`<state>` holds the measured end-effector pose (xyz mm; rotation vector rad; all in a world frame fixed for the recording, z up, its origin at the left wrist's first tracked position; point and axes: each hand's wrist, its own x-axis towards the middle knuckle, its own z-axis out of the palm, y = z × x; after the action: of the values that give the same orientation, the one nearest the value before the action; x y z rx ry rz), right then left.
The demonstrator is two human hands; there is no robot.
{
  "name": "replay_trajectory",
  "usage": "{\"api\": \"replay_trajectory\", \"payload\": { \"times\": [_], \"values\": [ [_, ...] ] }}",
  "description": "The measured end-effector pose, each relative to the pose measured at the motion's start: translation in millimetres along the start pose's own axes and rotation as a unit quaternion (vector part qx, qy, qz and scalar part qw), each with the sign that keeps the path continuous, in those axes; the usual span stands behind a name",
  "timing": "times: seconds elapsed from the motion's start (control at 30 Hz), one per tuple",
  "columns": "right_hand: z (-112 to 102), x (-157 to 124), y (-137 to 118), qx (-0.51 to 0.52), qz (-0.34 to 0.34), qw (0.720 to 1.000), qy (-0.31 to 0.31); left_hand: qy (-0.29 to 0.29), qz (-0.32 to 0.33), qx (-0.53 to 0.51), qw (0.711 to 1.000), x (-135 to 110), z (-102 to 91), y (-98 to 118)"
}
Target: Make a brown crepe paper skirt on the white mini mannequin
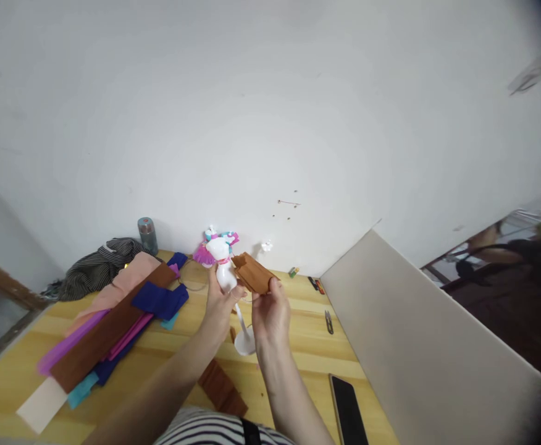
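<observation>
My left hand (219, 303) is wrapped round the body of a small white figure (225, 276), which has a pink band at its neck and rises above a thin white stand with a round base (245, 341). A folded piece of brown crepe paper (254, 273) with a jagged edge is pinched in my right hand (271, 312), close beside the figure. Behind the figure's head is another small figure with a pink frilly skirt (202, 254), partly hidden. Below my hands a second folded brown piece (223, 389) lies on the wooden table (307, 346).
Coloured crepe paper strips (113, 321) are heaped on the left, with a striped cloth (97, 269) and a bottle (147, 235) behind. To the right lie thread snips (328, 322) and a phone (348, 408), beside a white upright panel (419, 334). A white wall stands behind the table.
</observation>
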<state>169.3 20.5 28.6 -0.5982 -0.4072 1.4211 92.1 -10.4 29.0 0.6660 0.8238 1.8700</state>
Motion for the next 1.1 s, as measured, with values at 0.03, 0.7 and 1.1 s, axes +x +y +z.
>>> {"api": "replay_trajectory", "payload": {
  "times": [0.03, 0.7, 1.1],
  "values": [
    [0.0, -1.9, 2.0, -0.003, -0.01, 1.0, -0.004, 0.001, 0.006, 0.0, 1.0, 0.6, 2.2, 1.1],
    [-21.2, 15.2, -48.0, -0.348, -0.123, 0.9, -0.231, -0.147, -0.155, 0.088, 0.973, 5.4, -5.3, 49.1],
    [6.2, -9.8, -55.2, -0.35, 0.072, 0.895, -0.268, -0.09, -0.101, 0.174, 0.975, -4.2, -1.8, 63.1]
  ]
}}
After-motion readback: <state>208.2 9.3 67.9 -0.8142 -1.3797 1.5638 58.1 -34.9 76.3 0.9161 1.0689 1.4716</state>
